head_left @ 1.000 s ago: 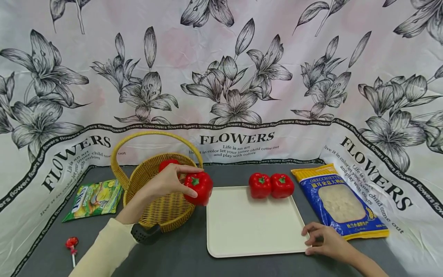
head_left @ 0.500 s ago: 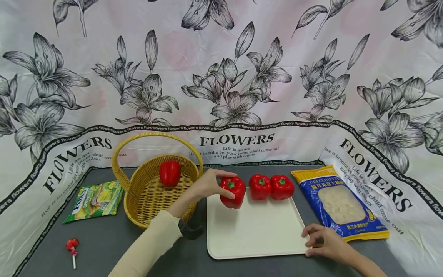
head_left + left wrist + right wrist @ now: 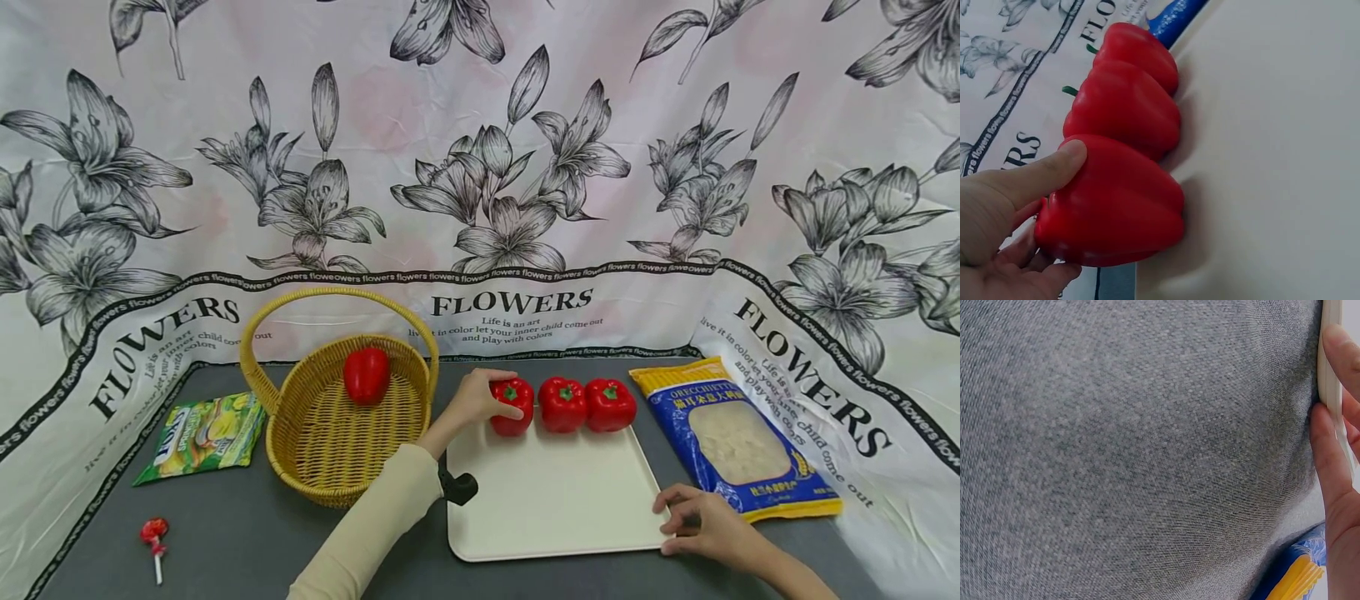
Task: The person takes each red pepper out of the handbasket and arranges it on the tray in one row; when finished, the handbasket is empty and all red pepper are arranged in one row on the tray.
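Note:
At the back left of the cream tray [image 3: 555, 508], my left hand [image 3: 480, 398] grips a red pepper [image 3: 513, 408] with thumb and fingers around it. Two more red peppers, a middle one [image 3: 562, 405] and a right one [image 3: 611, 406], stand beside it in a row along the tray's back edge. The left wrist view shows the held pepper [image 3: 1116, 206] lined up with the other two, its stem side partly covered by my left hand [image 3: 1016, 219]. My right hand [image 3: 701, 525] pinches the tray's front right corner; in the right wrist view its fingers [image 3: 1330, 450] hold the tray rim [image 3: 1330, 375].
A yellow wicker basket [image 3: 330, 479] with one red pepper [image 3: 367, 376] inside stands left of the tray. Farther left lie a green snack bag [image 3: 206, 435] and a red lollipop [image 3: 154, 530]. A blue and yellow pasta bag [image 3: 738, 437] lies to the right.
My left hand has carried the pepper from beside the basket rightward to the tray's back left, next to the other two. The pepper in the basket is uncovered. My right hand has stayed put.

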Demonstrator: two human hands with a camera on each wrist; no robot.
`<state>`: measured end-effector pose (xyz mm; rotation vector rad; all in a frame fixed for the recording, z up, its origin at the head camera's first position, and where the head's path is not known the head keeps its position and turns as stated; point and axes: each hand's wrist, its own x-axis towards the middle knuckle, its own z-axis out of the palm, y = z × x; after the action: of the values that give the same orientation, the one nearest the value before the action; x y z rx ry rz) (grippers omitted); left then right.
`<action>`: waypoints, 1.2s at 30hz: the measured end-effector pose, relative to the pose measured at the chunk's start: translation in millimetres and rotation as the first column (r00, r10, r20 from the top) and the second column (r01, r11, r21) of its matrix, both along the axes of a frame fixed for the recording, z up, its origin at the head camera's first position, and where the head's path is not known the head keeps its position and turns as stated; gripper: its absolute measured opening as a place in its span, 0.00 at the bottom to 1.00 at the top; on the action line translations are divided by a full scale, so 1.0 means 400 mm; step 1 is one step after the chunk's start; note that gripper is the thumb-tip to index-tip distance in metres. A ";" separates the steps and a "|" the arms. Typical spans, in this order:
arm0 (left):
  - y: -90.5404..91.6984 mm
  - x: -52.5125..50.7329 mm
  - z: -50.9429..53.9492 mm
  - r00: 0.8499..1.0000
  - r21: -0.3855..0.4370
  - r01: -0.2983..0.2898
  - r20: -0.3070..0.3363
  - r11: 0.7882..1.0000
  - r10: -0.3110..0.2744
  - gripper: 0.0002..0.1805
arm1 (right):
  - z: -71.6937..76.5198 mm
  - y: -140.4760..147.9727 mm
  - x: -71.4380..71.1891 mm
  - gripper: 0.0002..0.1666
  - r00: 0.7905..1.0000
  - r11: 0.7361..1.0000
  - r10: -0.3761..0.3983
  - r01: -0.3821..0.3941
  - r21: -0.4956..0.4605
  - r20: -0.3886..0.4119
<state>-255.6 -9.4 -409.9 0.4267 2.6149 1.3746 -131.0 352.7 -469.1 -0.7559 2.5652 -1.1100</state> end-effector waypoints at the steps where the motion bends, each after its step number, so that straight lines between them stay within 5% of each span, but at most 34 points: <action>1: 0.001 -0.002 -0.003 1.000 -0.001 -0.004 0.002 1.000 0.004 0.33 | -0.001 0.000 0.000 0.07 1.000 1.000 0.000 0.000 0.000 -0.001; 6: 0.004 -0.006 -0.012 0.999 0.012 0.011 0.030 1.000 -0.011 0.34 | -0.002 -0.002 0.000 0.07 1.000 1.000 -0.002 0.002 -0.003 -0.001; 13: -0.008 0.001 -0.010 0.994 0.149 0.037 0.098 0.988 -0.052 0.32 | -0.004 0.000 0.003 0.07 1.000 1.000 0.006 -0.006 -0.022 -0.027; 20: -0.004 -0.004 -0.015 0.992 0.160 0.014 0.120 0.987 -0.034 0.32 | -0.005 0.000 0.005 0.07 0.998 0.999 0.019 -0.020 -0.028 -0.053; 36: -0.022 0.014 -0.005 0.998 0.185 0.054 0.034 0.981 -0.061 0.35 | -0.004 -0.003 0.004 0.07 1.000 1.000 0.005 -0.006 -0.017 -0.023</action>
<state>-250.1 -18.1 -411.8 0.4900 2.4334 1.5953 -129.5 351.6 -470.8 -0.7838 2.5737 -1.1298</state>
